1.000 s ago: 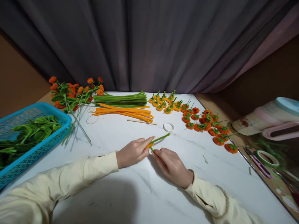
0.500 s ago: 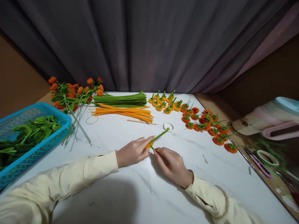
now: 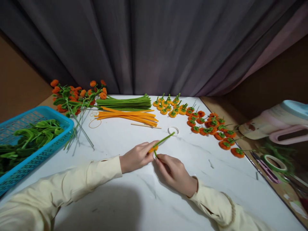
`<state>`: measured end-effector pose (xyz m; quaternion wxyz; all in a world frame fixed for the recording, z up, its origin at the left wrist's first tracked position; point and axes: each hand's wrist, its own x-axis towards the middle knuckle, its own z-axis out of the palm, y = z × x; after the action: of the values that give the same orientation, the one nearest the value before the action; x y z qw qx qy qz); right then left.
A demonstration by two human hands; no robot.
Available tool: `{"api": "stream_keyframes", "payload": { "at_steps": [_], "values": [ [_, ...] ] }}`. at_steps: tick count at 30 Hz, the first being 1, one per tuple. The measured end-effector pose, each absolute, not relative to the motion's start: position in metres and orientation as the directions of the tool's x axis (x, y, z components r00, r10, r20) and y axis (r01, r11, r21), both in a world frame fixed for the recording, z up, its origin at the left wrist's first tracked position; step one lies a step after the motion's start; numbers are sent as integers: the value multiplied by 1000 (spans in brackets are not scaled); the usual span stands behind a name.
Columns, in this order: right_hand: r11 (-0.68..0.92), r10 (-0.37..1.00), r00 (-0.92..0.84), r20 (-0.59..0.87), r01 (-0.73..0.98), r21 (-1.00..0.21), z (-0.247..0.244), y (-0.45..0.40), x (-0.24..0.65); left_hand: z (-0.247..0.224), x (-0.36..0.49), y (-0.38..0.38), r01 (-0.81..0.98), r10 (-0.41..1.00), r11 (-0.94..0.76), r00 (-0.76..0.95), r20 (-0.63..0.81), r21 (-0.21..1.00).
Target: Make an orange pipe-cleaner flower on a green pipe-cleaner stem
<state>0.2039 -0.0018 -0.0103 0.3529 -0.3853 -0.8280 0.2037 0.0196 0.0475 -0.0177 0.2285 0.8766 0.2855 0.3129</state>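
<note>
Near the middle of the table, my left hand (image 3: 137, 156) is closed around a small yellow-orange pipe-cleaner flower (image 3: 153, 149), partly hidden by the fingers. From the flower a green pipe cleaner (image 3: 165, 138) slants up and to the right, its tip near a white tape ring (image 3: 173, 131). My right hand (image 3: 175, 173) pinches the other green end, just below the flower, between thumb and forefinger. Behind the hands lie a bundle of orange pipe cleaners (image 3: 127, 116) and a bundle of green pipe cleaners (image 3: 125, 103).
At left stands a blue basket (image 3: 69, 125) of green leaves, with stemmed orange flowers (image 3: 74, 94) behind it. Yellow flower heads (image 3: 172, 113) and orange flower heads (image 3: 225, 145) line the back right. Pink-handled scissors (image 3: 268, 170), green tape (image 3: 275, 163) and a large cup (image 3: 271, 122) are at the right.
My right hand has moved slightly left and down, taking the lower green end with it. The left hand stays almost in place, still holding the flower.
</note>
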Motion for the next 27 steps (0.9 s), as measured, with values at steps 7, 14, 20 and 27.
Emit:
{"api": "stream_keyframes", "payload": {
  "at_steps": [7, 14, 20, 27],
  "values": [
    [158, 940, -337, 56, 283, -946, -5, -1, 201, -21, 19, 50, 359, 644, -748, 599, 476, 559],
    [-427, 757, -594, -272, -134, -894, 3, 12, 203, -21, 18, 52, 367, 646, -750, 583, 492, 550],
    [-367, 760, -599, -252, -75, -927, -3, 12, 205, -20, 19, 51, 335, 629, -761, 591, 505, 556],
    [457, 877, -396, 271, 519, -722, 27, 19, 228, -20, 17, 54, 346, 690, -691, 576, 438, 634]
  ]
}}
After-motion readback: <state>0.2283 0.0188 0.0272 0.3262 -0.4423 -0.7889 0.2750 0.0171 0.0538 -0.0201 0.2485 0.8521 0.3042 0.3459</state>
